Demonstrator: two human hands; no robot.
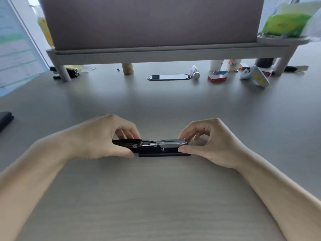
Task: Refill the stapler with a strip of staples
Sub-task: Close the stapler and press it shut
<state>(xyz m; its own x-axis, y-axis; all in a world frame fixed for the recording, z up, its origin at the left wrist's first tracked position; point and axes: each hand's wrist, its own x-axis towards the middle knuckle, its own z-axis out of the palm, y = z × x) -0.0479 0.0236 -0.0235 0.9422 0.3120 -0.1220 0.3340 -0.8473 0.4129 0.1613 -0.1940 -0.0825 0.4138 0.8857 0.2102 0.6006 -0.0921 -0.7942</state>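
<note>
A black stapler (161,151) lies sideways on the grey desk (156,197), its lid folded back to the left and its metal magazine channel exposed. My left hand (102,136) grips the folded-back black lid end. My right hand (208,141) pinches the right end of the magazine between thumb and fingers, where a silvery strip of staples (174,142) sits in the channel. How far the strip is seated I cannot tell.
A monitor stand (170,53) spans the back of the desk. Beneath it lie a cable grommet (169,77), a small tube (195,72), a red box (217,78), cups (225,64) and a white game controller (254,75). A dark object (5,119) sits at the left edge.
</note>
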